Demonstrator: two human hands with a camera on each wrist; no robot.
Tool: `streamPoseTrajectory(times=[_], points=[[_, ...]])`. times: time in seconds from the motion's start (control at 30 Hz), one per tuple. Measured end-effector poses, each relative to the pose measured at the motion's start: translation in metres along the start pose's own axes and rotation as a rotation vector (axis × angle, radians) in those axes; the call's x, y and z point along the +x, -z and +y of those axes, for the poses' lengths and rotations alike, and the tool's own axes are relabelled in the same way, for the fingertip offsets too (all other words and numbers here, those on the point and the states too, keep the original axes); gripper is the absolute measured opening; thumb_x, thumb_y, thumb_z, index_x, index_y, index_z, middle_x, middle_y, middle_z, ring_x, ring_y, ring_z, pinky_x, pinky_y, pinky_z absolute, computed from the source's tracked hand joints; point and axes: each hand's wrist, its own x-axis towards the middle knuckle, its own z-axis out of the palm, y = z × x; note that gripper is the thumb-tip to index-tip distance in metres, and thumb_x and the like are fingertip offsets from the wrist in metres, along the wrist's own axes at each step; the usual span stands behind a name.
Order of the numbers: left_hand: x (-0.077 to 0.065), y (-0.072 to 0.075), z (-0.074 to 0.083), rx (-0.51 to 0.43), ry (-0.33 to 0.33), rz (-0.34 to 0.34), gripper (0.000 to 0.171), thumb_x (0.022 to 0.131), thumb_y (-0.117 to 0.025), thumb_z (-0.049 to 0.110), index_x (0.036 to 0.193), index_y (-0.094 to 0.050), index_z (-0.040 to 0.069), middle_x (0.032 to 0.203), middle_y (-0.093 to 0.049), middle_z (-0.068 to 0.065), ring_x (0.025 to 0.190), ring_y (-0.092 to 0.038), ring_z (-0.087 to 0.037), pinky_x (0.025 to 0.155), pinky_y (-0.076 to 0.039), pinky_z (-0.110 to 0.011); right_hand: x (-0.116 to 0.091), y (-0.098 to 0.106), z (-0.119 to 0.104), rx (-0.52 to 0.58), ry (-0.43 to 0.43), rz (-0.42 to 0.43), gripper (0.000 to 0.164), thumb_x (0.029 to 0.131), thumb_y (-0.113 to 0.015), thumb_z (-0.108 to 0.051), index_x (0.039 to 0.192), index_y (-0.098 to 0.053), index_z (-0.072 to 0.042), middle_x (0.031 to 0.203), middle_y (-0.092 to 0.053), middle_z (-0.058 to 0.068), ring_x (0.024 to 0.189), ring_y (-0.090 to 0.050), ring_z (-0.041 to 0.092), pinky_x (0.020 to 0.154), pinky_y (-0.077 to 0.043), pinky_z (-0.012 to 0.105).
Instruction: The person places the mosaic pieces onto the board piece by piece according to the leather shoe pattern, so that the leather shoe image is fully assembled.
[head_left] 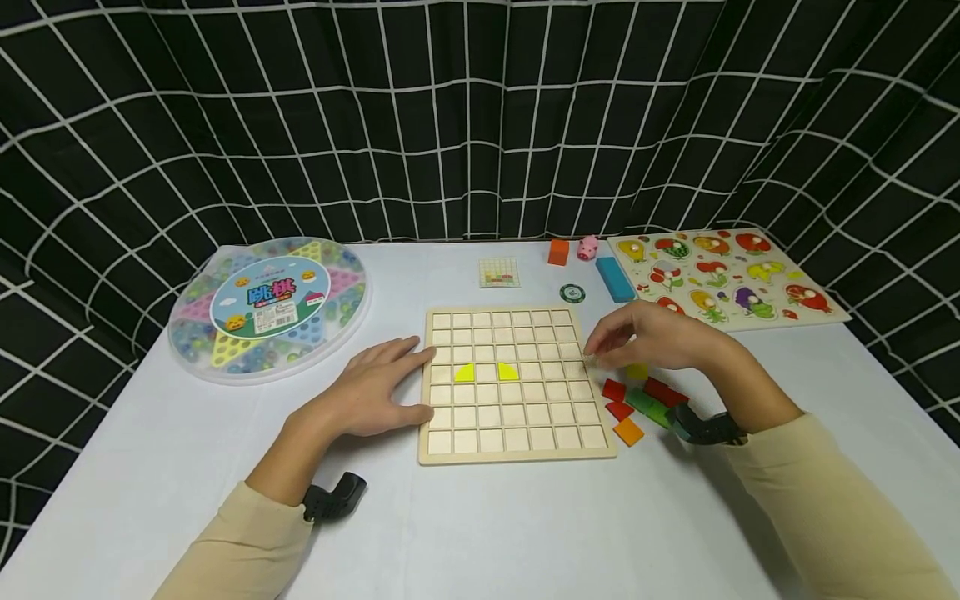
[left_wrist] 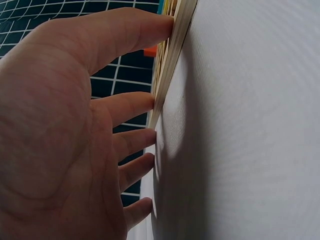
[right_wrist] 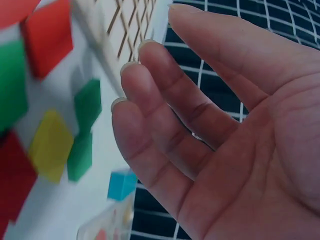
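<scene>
A wooden grid board (head_left: 517, 457) lies flat on the white table, with two yellow quarter-circle pieces (head_left: 465, 373) in its cells. My left hand (head_left: 375, 387) rests at the board's left side, thumb and index fingertip touching the edge, as the left wrist view also shows. Beside the board's right edge hovers my right hand (head_left: 656, 335), fingers loosely bent. In the right wrist view, nothing shows between the thumb and fingers (right_wrist: 160, 85). Close under that hand are loose pieces: red (head_left: 614, 390), green (head_left: 648, 407), orange (head_left: 628, 431) and yellow (right_wrist: 51, 146).
A round marble-game box (head_left: 352, 329) lies at the left. Behind the board are a small pattern card (head_left: 498, 272), an orange cube (head_left: 558, 252), a pink pig figure (head_left: 587, 247), a chip (head_left: 572, 293) and a blue block (head_left: 615, 279). A fruit puzzle board (head_left: 813, 317) lies back right.
</scene>
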Motion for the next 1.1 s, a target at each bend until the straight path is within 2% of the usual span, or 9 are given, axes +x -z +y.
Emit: streamPoseTrajectory(times=[0.23, 0.53, 0.8, 1.1], points=[[0.001, -0.001, 0.000, 0.003, 0.005, -0.001, 0.086, 0.088, -0.067, 0.052, 0.162, -0.037, 0.022, 0.171, -0.026, -0.011, 0.158, -0.020, -0.040, 0.127, -0.015, -0.062, -0.009, 0.008, 0.022, -0.039, -0.075, 0.017, 0.020, 0.091, -0.078, -0.014, 0.111, -0.078, -0.009, 0.107, -0.075, 0.003, 0.096, -0.061, 0.019, 0.081, -0.056, 0.028], [0.001, 0.000, 0.001, -0.002, 0.009, -0.005, 0.086, 0.088, -0.068, 0.051, 0.162, -0.037, 0.022, 0.171, -0.025, -0.011, 0.158, -0.019, -0.040, 0.127, -0.015, -0.062, -0.013, 0.008, 0.044, -0.110, -0.196, 0.027, 0.020, 0.088, -0.081, -0.015, 0.107, -0.077, -0.008, 0.095, -0.068, 0.002, 0.092, -0.056, 0.022, 0.074, -0.051, 0.031], [0.000, 0.000, -0.001, -0.005, 0.009, -0.010, 0.086, 0.088, -0.069, 0.050, 0.162, -0.037, 0.022, 0.172, -0.025, -0.011, 0.159, -0.018, -0.039, 0.127, -0.015, -0.062, -0.013, 0.001, 0.046, -0.181, -0.170, 0.035, 0.024, 0.084, -0.086, -0.019, 0.101, -0.073, -0.008, 0.088, -0.063, 0.002, 0.088, -0.054, 0.021, 0.071, -0.049, 0.032], [0.002, 0.000, -0.001, 0.004, 0.013, -0.015, 0.086, 0.088, -0.068, 0.051, 0.163, -0.036, 0.023, 0.172, -0.023, -0.009, 0.159, -0.017, -0.037, 0.128, -0.014, -0.061, -0.009, 0.003, 0.036, -0.245, -0.201, 0.009, 0.022, 0.084, -0.085, -0.017, 0.099, -0.074, -0.005, 0.087, -0.069, 0.002, 0.083, -0.057, 0.020, 0.071, -0.054, 0.030]])
